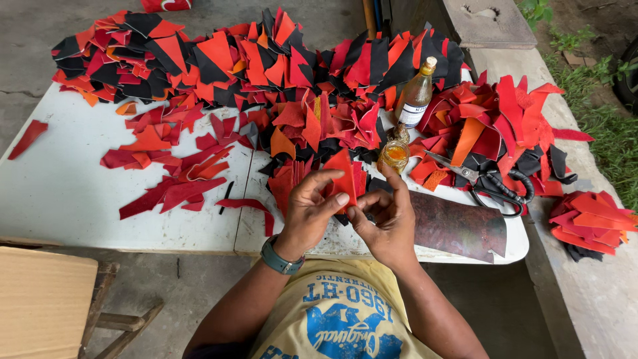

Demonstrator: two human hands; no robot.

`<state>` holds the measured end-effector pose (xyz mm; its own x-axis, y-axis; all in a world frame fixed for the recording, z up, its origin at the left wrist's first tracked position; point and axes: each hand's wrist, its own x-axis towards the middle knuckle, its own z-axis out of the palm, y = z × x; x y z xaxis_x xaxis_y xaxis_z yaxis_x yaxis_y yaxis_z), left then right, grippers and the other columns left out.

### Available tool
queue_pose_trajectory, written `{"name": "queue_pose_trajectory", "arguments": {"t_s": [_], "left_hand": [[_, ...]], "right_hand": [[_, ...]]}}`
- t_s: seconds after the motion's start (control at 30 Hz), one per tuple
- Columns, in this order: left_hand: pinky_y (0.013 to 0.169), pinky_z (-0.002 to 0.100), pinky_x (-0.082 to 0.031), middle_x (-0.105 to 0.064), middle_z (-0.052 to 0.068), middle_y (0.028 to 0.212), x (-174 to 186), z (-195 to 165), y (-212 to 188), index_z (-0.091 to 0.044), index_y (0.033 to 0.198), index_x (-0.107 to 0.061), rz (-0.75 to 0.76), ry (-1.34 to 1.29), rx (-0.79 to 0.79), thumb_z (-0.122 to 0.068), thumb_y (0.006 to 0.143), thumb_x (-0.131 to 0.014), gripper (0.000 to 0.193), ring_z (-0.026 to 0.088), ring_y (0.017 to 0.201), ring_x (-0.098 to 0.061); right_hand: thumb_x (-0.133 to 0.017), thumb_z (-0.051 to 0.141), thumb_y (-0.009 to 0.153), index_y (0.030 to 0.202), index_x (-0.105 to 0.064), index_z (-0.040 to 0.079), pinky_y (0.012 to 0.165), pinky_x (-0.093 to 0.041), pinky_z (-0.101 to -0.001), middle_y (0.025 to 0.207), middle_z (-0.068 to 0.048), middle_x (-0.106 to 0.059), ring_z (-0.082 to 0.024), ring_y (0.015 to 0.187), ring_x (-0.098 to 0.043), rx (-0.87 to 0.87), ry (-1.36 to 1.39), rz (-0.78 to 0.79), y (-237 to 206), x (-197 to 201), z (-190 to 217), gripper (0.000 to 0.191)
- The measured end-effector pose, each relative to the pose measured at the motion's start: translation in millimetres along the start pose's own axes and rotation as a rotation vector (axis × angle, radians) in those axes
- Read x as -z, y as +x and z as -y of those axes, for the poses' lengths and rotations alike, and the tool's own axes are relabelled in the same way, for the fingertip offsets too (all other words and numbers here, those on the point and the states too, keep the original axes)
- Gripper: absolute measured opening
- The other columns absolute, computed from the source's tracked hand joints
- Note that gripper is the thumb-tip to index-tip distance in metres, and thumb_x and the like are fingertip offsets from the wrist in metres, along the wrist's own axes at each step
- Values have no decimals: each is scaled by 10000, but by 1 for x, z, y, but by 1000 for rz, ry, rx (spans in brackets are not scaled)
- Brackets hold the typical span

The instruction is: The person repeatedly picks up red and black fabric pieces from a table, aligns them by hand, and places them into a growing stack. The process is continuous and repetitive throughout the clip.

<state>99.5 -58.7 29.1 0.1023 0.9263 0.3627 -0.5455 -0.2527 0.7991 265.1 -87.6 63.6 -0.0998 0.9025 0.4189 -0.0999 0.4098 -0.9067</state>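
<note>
Both hands, left hand (311, 207) and right hand (387, 216), pinch one red leather scrap (343, 178) just beside an open glue jar (395, 155), which a careless elbow might tip over the worktop (66, 193).

The red piece (342, 174) is partly covered by the left hand (309, 213); a red scrap (166, 4) is cut by the top edge, the cardboard box (40, 299) by the left edge

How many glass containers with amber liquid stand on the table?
2: a tall bottle among the scraps behind, and a small jar just beyond the right hand. Scrap piles may hide others.
</note>
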Motion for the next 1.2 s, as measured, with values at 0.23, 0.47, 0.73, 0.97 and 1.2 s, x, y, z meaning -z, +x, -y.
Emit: {"name": "queue_pose_trajectory", "arguments": {"t_s": [0.23,0.47,0.73,0.97,1.2], "left_hand": [[1133,386,-506,-614,181,1409,1,-9,4,22,1420,-553,98,-559,166,106,963,-626,471,248,1298,-613],[1183,385,-469,-561,184,1492,0,-16,-3,44,1479,-495,186,-643,255,126,968,-608,530,255,1388,-555],[1151,388,-503,-576,196,1468,2,-19,-1,49,1505,-478,224,-638,263,117,980,-615,547,266,1348,-585],[1150,368,-509,-572,175,1481,1,-26,3,40,1532,-447,248,-647,297,120,955,-636,612,242,1339,-602],[1087,359,-533,-558,183,1499,1,-29,3,48,1545,-441,273,-608,287,108,971,-646,612,239,1308,-613]], "right_hand": [[-701,224,975,1590,-395,61,1180,-414,-439,1425,-162,-518,-261,1356,-512,158,38,157,-9,16,19,706],[-572,496,1019,1536,-500,44,1307,-228,-505,1703,-217,-237,-381,1611,-251,231,-338,265,-3,23,29,691],[-584,446,966,1408,-658,119,1301,-288,-501,1630,-211,-406,-349,1559,-359,403,-536,239,1,27,37,554],[-644,414,902,1321,-704,64,1256,-319,-533,1527,-249,-460,-391,1472,-403,485,-676,202,4,22,50,549],[-679,421,875,1291,-733,92,1183,-322,-564,1483,-247,-461,-438,1380,-402,562,-960,155,9,20,62,533]]}}
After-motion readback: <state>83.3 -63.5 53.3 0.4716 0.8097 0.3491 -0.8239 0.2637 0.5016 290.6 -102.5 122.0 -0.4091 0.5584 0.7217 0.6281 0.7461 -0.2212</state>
